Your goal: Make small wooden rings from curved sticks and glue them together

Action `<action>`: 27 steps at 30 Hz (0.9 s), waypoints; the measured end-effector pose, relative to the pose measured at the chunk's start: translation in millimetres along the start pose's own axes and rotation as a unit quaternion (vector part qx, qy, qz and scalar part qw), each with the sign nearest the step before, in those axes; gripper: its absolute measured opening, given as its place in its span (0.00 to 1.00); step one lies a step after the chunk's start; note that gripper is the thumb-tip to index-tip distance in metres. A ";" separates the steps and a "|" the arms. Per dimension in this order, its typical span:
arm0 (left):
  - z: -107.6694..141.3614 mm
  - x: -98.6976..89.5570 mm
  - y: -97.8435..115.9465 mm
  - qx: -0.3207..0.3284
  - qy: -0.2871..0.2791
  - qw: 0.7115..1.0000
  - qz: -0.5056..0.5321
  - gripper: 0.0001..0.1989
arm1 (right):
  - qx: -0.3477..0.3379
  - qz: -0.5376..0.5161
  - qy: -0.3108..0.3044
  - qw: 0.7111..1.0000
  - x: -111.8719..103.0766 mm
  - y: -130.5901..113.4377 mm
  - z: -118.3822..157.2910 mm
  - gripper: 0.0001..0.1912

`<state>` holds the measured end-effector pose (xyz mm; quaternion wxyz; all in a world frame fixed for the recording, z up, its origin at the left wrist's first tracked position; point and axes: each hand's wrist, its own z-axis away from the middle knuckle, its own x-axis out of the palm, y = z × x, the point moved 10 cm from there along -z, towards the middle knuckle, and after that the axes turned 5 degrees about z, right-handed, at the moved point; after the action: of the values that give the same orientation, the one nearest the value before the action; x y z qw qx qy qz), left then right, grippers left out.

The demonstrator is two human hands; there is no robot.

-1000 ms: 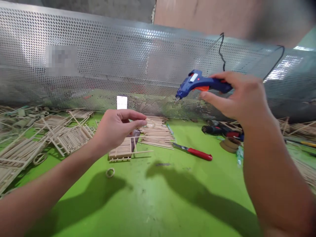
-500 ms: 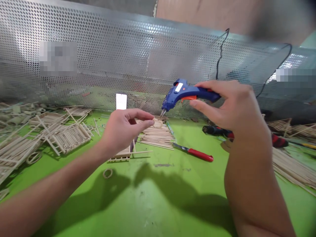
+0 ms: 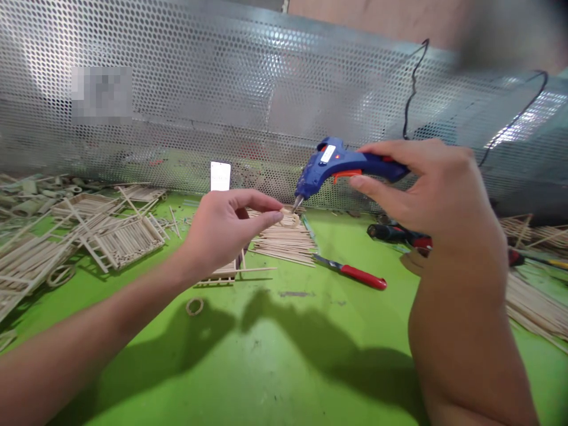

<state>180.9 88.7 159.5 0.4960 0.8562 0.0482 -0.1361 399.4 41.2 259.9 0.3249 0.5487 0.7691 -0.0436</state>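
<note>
Between thumb and fingertips, my left hand (image 3: 231,228) pinches a small pale wooden ring (image 3: 290,221) above the table. My right hand (image 3: 437,183) is wrapped round the handle of a blue hot glue gun (image 3: 326,167) with an orange trigger. The gun tilts downward, its metal nozzle at the ring's upper edge; whether it touches I cannot tell. Behind and below the ring lies a pile of thin wooden sticks (image 3: 284,244). A second ring (image 3: 194,306) rests flat on the green table, below my left wrist. Partly hidden by my left hand is a small stick frame (image 3: 219,276).
A red-handled knife (image 3: 364,277) lies right of the sticks. Stick-built pieces (image 3: 128,241) crowd the left side. A lit phone (image 3: 220,176) leans by the perforated metal screen (image 3: 186,77). A black cord (image 3: 412,89) hangs behind my right hand; more sticks (image 3: 539,305) lie far right.
The glue gun and my right hand have shifted slightly right in view. The nozzle now meets or overlaps the ring's edge, where before it was just above. Both grips stay the same.
</note>
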 end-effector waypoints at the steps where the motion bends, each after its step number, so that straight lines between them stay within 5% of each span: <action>1: 0.1 0.3 0.2 0.000 -0.001 1.000 0.001 0.11 | 0.002 0.000 -0.001 1.000 0.5 0.3 0.0 0.17; 27: 1.2 3.1 5.4 0.011 -0.011 1.000 0.008 0.09 | 0.024 -0.002 0.028 0.999 0.6 6.9 -1.5 0.22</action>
<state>184.9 84.7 162.5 0.4878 0.8607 0.0343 -0.1418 404.6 45.0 262.8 0.2898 0.5558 0.7778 -0.0473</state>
